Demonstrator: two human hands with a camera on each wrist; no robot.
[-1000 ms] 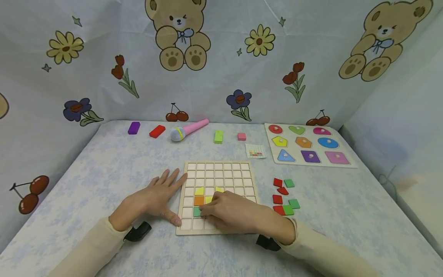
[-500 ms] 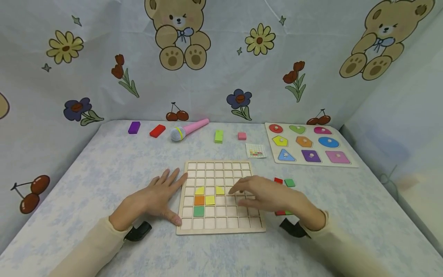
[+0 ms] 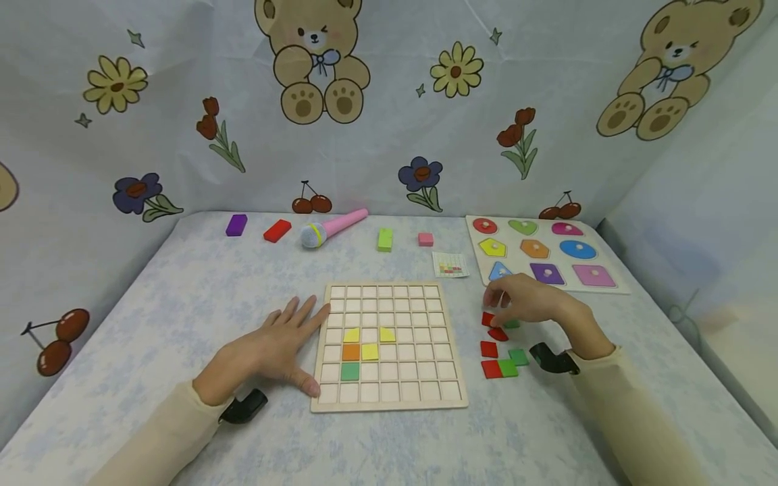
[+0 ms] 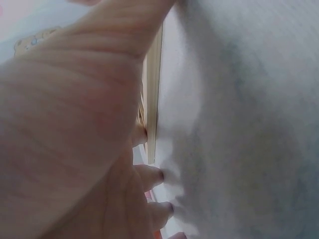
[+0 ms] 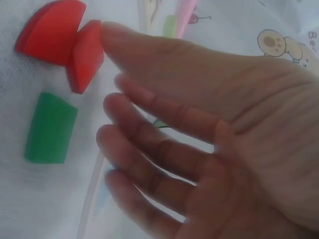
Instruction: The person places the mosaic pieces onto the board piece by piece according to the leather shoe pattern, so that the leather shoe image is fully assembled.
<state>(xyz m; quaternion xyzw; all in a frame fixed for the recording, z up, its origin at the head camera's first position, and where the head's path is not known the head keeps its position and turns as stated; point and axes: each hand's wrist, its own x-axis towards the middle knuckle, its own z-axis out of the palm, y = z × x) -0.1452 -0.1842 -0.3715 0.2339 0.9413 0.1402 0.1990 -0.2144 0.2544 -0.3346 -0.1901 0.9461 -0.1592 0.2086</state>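
Note:
A wooden grid board lies in the middle of the table with two yellow tiles, an orange tile, a third yellow tile and a green tile set in its left cells. My left hand rests flat on the table against the board's left edge. My right hand hovers over loose red tiles and green tiles to the right of the board. In the right wrist view its fingers are extended and hold nothing, thumb tip near a red tile, a green tile below.
A shape puzzle board sits at the back right, a small printed card beside it. Along the back lie a purple block, red block, pink microphone, green block and pink block. Patterned cloth walls surround the table.
My right hand left the green tile in the board's lower left cells and moved right and back, to above the loose tiles. The left hand stayed put.

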